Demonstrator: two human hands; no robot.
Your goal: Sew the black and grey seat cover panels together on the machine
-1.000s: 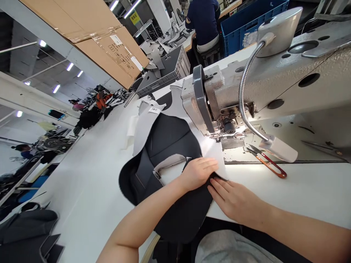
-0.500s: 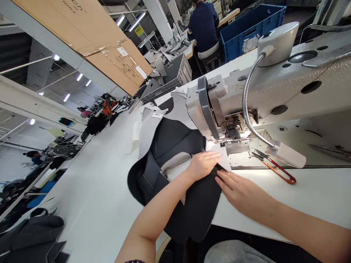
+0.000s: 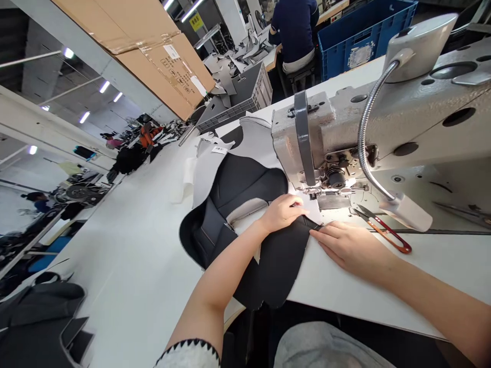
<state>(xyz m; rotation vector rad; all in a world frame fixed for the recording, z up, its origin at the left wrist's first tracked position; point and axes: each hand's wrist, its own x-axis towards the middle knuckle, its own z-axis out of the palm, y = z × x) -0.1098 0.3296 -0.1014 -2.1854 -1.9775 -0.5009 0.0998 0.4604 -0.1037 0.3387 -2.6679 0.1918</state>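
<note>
A black padded cover with grey backing lies on the white table in front of the sewing machine. My left hand rests on it with curled fingers, pinching its edge beside a light grey flap near the presser foot. My right hand lies on the table to the right, fingers stretched out, their tips touching the cover's edge. Thread snips with red-orange handles lie beyond the right hand. The needle point is hard to make out.
A lamp on a flexible metal neck hangs before the machine head. Grey crate and cardboard boxes stand at the back. More black pieces lie at lower left. A person sits beyond, near a blue bin.
My left fingers have gone from lying flat on the grey flap to a curled pinch at the edge. More of the flap shows beside the right fingertips. The view has shifted slightly.
</note>
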